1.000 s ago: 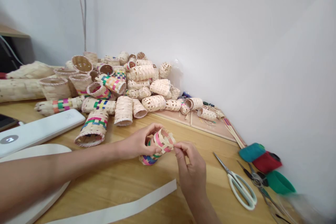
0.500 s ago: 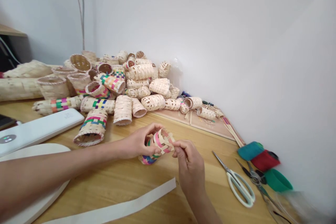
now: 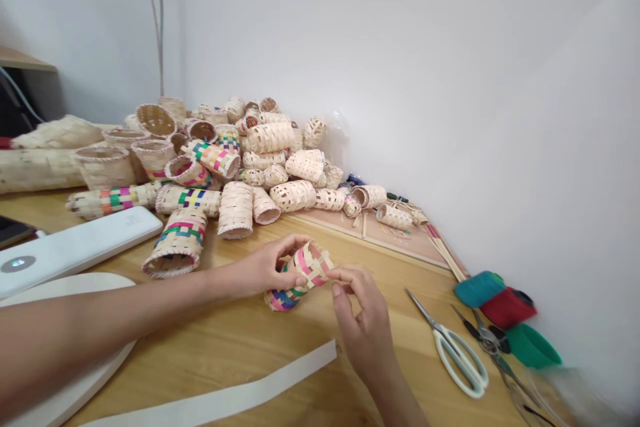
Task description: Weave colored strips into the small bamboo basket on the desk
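Observation:
A small woven cylinder (image 3: 311, 265) with pink, green and blue strips lies tilted above the wooden table, its open rim toward the right. My left hand (image 3: 280, 270) is wrapped round its middle, thumb in front and fingers behind. At the rim, the index fingertip of my right hand (image 3: 361, 307) touches the strip ends, while the thumb is a little apart below it. Below the hands, a flat white strip (image 3: 260, 390) lies across the table.
Many woven cylinders (image 3: 235, 210) are piled along the wall. White-handled scissors (image 3: 457, 353) lie at the right, beside pliers, a teal and red pouch and a green bowl (image 3: 533, 345). A white device (image 3: 85, 247) and a round white board (image 3: 113, 280) are at the left.
My right thumb has moved away from the index finger and the rim. The left hand keeps its hold, and the cylinder has turned slightly.

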The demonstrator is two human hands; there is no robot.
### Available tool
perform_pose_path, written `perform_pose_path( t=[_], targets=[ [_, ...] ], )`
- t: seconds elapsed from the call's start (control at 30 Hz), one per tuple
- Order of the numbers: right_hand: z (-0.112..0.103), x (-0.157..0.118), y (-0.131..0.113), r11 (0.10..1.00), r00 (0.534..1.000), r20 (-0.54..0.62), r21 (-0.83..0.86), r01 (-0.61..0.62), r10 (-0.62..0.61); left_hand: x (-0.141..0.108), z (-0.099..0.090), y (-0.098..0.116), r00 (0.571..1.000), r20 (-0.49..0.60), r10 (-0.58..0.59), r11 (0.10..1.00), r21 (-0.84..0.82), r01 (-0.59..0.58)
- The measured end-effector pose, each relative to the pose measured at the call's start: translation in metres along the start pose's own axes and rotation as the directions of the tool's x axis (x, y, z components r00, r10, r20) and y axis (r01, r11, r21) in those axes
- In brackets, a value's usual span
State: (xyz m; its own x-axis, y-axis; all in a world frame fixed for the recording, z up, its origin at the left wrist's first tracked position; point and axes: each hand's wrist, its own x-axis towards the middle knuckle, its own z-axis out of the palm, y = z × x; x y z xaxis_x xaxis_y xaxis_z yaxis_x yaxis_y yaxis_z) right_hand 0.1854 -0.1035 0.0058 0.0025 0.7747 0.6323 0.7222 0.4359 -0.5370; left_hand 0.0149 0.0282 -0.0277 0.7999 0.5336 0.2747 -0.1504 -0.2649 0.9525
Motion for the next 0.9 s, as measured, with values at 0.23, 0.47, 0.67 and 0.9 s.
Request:
perform_pose_path(
  t=[0.23,0.47,0.67,0.9],
  targets=[
    [0.001,-0.002,0.005,0.999,0.999,0.018,-0.021,-0.033,0.033,0.001,0.000,0.003,1.000,0.003,-0.015,0.999,-0.043,0.015],
    [0.001,0.000,0.009,0.962,0.978,0.121,0.193,-0.194,0.173,0.000,0.000,0.002,0.999,-0.007,-0.039,0.998,-0.041,0.039],
    [0.002,0.000,0.012,0.907,0.955,0.176,0.312,-0.283,0.238,-0.002,0.002,0.007,0.997,0.002,-0.078,0.992,-0.097,0.078],
    [0.000,0.002,0.006,0.976,0.987,0.096,0.163,-0.142,0.128,-0.003,0.005,0.008,0.997,0.012,-0.073,0.985,-0.154,0.074]
  ],
)
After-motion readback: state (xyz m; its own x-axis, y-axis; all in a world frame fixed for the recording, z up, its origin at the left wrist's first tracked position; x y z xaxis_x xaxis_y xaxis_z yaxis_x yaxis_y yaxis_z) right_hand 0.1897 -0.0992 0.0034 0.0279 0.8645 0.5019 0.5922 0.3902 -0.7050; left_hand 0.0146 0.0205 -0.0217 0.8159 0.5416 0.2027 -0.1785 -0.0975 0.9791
